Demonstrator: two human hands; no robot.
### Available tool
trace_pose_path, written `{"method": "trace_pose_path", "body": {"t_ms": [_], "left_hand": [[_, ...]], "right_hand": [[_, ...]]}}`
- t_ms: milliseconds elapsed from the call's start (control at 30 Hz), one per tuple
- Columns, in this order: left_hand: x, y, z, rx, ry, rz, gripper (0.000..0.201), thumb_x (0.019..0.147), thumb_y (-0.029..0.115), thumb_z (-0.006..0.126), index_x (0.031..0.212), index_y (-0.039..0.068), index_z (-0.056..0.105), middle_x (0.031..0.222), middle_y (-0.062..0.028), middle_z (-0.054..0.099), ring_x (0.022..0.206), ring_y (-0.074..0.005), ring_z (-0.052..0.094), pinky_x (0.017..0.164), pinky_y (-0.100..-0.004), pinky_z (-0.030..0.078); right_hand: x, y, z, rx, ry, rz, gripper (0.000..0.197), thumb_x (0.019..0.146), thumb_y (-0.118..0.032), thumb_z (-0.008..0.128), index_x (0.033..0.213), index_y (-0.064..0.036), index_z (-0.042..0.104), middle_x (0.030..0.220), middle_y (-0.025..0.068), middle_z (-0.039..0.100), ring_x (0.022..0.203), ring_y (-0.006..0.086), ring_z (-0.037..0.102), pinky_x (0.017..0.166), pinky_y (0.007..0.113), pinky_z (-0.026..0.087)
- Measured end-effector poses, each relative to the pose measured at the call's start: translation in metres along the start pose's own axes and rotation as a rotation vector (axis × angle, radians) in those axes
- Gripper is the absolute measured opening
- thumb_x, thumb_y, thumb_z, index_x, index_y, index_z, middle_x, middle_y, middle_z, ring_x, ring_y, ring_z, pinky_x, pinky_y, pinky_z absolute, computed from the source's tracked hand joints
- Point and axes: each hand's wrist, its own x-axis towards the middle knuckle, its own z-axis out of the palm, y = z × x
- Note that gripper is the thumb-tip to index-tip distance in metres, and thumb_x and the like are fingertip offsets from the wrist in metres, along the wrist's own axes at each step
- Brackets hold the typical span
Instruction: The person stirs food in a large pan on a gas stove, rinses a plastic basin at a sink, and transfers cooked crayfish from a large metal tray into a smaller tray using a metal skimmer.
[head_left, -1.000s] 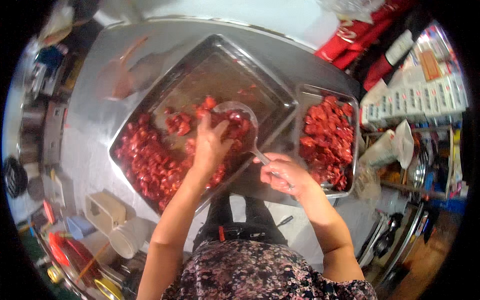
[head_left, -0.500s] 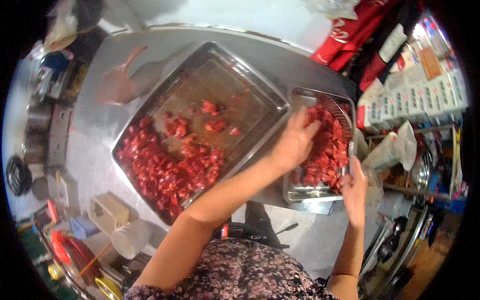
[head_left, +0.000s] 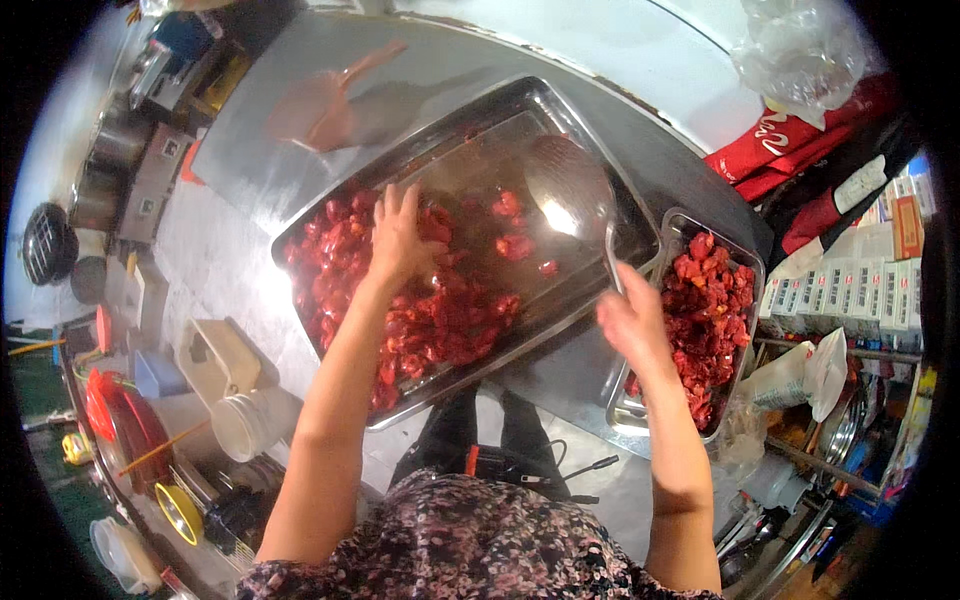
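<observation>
A large metal tray (head_left: 590, 290) holds many glossy red pieces of meat (head_left: 455, 330), heaped toward its left and near side. My left hand (head_left: 405, 240) rests among these pieces, fingers spread. My right hand (head_left: 637, 318) is closed round the handle of a metal skimmer (head_left: 570, 190). Its wide round head, bare of meat, hangs over the far right part of the large tray. Beside my right forearm, a smaller metal tray (head_left: 630, 410) contains a heap of the same red meat (head_left: 710, 310).
An orange-pink scoop (head_left: 320, 110) lies on the metal table (head_left: 235, 150) at the far left. Plastic tubs (head_left: 220, 360) stand low on the left. Stacked white boxes (head_left: 840, 290), a red bag (head_left: 800, 130) and a crowded shelf (head_left: 820, 460) line the right side.
My left hand has gone from the small tray to the meat in the large one. My right hand has lifted the skimmer out of the small tray and swung it left over the large tray.
</observation>
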Motion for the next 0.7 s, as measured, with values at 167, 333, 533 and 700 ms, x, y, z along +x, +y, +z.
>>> {"method": "trace_pose_path", "body": {"t_ms": [167,333,533,700], "left_hand": [[-0.006,-0.019,0.016,-0.071,-0.128,0.084,0.077,0.062,0.022,0.083,0.129,0.007,0.05,0.143,-0.021,0.036,0.125,-0.0445,0.04,0.101,-0.0502,0.04],[-0.046,0.003,0.003,-0.406,-0.265,0.176,0.071,0.062,0.016,0.082,0.126,0.003,0.054,0.133,-0.0226,0.048,0.123,-0.0411,0.044,0.105,-0.0453,0.038],[-0.055,0.008,-0.02,-0.256,-0.263,0.053,0.096,0.056,0.016,0.085,0.139,0.004,0.038,0.14,-0.0239,0.038,0.128,-0.0423,0.038,0.108,-0.0442,0.036],[-0.061,0.032,-0.006,-0.072,-0.378,0.059,0.113,0.051,0.023,0.089,0.144,0.005,0.027,0.144,-0.0279,0.029,0.131,-0.0474,0.032,0.108,-0.0482,0.034]], "right_hand": [[0.025,-0.006,0.039,-0.736,0.058,-0.482,0.038,0.081,-0.002,0.049,0.119,0.0002,0.054,0.078,0.0303,0.057,0.078,0.0465,0.059,0.066,0.046,0.047],[-0.025,-0.024,0.012,-0.672,-0.071,-0.306,0.042,0.08,-0.003,0.051,0.122,0.0011,0.054,0.074,0.0261,0.059,0.068,0.0359,0.062,0.062,0.041,0.048],[-0.047,-0.011,-0.016,-0.384,0.044,0.083,0.036,0.081,-0.001,0.047,0.117,-0.0002,0.056,0.061,0.0086,0.054,0.051,0.014,0.051,0.048,0.03,0.041],[-0.058,-0.009,0.0,-0.029,0.02,0.33,0.028,0.084,0.0,0.046,0.11,-0.0034,0.055,0.058,0.0012,0.051,0.042,0.0073,0.042,0.037,0.023,0.031]]}}
